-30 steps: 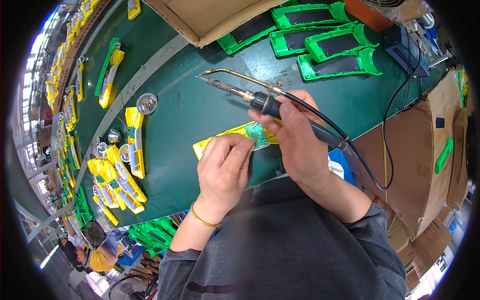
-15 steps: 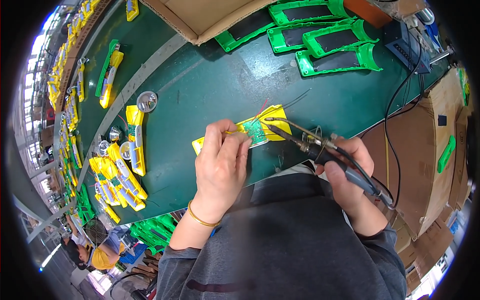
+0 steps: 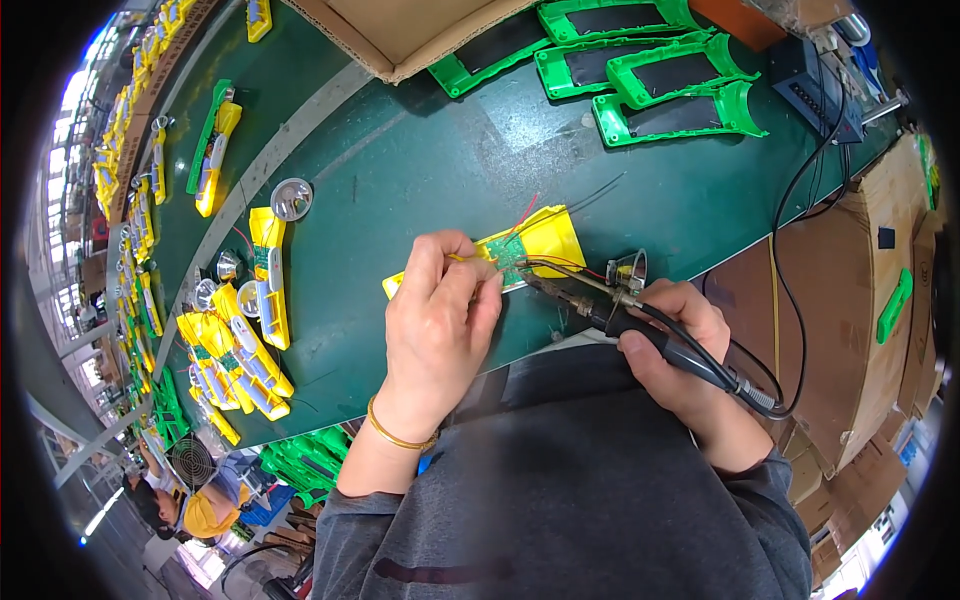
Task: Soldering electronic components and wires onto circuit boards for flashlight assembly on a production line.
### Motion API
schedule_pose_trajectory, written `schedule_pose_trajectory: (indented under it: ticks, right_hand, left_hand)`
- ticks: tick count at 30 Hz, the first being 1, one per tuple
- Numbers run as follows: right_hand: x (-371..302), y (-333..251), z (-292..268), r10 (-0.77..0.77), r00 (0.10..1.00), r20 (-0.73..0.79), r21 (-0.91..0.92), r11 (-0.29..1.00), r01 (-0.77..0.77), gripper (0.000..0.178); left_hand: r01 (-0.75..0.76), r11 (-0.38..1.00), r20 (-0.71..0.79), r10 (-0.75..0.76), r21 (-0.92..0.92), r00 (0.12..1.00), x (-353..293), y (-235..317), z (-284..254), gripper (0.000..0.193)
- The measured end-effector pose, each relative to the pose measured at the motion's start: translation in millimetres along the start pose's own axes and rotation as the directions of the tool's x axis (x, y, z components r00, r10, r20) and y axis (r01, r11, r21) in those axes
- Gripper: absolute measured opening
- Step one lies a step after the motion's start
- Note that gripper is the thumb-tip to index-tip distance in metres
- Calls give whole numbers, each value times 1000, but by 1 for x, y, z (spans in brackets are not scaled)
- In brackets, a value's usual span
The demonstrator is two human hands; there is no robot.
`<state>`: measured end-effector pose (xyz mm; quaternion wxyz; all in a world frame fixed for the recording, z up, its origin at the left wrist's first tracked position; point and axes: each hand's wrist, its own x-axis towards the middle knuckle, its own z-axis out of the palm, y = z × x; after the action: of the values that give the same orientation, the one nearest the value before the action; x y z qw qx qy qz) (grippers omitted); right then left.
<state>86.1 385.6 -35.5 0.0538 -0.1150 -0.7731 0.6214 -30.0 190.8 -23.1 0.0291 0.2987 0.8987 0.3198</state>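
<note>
A yellow plastic lamp housing [image 3: 553, 238] lies on the green table in front of me, with a small green circuit board [image 3: 508, 252] in it. Red and black wires [image 3: 590, 203] stick up from the board. My left hand [image 3: 440, 305] rests over the housing's left part, fingers pinched beside the board; what they pinch is hidden. In my right hand [image 3: 685, 335] is a soldering iron [image 3: 640, 322] with a thin metal tube along it. Its tip is at the board's lower right edge. A silver reflector cup [image 3: 627, 268] sits just beyond my right hand, near a red wire.
Several yellow housings [image 3: 235, 355] with boards and reflectors lie at the left. Green housing shells [image 3: 680, 112] are stacked at the far right beside an open cardboard box [image 3: 440, 40]. A blue-grey control box [image 3: 815, 95] with black cables stands right. Cardboard [image 3: 830, 320] borders the table's right edge.
The soldering iron has moved left and toward me, its tip shifting from above the board's right end to its lower right edge. My left hand stays almost in place.
</note>
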Motion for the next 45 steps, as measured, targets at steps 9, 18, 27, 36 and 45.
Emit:
schedule_pose_trajectory:
  ticks: [9, 18, 27, 36, 45]
  right_hand:
    - [4, -5, 1, -22, 1000, -3, -26, 999, 22, 22]
    - [-3, -2, -5, 148, 987, -64, 293, 948, -123, 23]
    - [37, -18, 59, 22, 991, -133, 665, 743, 73, 18]
    - [52, -7, 71, 148, 987, -57, 708, 703, -64, 23]
    - [51, -7, 71, 155, 988, -29, 701, 708, -90, 21]
  left_hand:
    - [16, 1000, 1, -16, -22, 1000, 2, -1, 1, 9]
    - [-3, 999, 19, 4, -39, 1000, 4, -2, -1, 9]
    - [37, 998, 64, -34, -44, 997, 5, 4, -6, 12]
    - [386, 919, 352, -389, 81, 851, -15, 19, -73, 19]
    - [-85, 996, 158, 86, -15, 984, 8, 6, -27, 20]
